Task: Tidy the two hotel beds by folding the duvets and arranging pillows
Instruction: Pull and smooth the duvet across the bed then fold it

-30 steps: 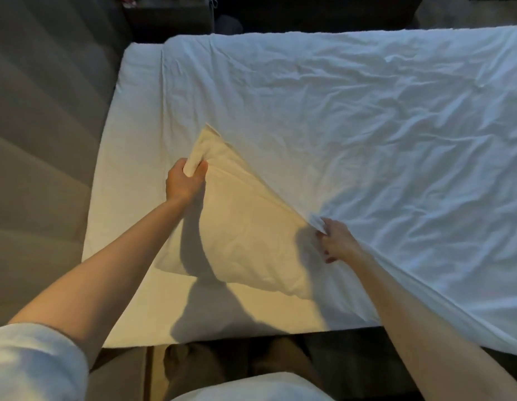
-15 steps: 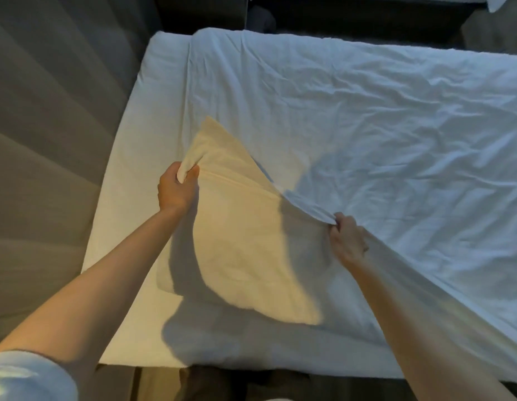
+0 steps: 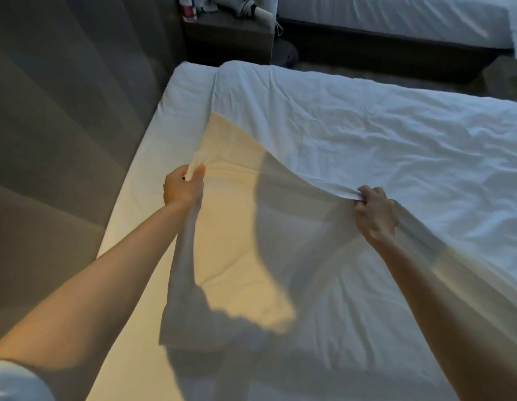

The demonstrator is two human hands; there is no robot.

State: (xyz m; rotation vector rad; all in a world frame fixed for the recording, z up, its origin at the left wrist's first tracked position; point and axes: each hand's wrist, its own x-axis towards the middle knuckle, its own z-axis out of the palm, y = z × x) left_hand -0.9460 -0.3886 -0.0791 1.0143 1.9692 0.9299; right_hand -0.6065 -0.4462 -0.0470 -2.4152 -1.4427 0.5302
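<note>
Both hands gripped duvet (image 3: pixel 367 134): your left hand (image 3: pixel 182 189) pinched corner, right hand (image 3: pixel 373 212) bunched near edge; soft, light, limp.

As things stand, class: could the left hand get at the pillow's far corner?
Probably yes. The left hand already pinches the pillow near that end, and the right hand holds the duvet edge lifted, though duvet may still cover the corner's tip.
</note>
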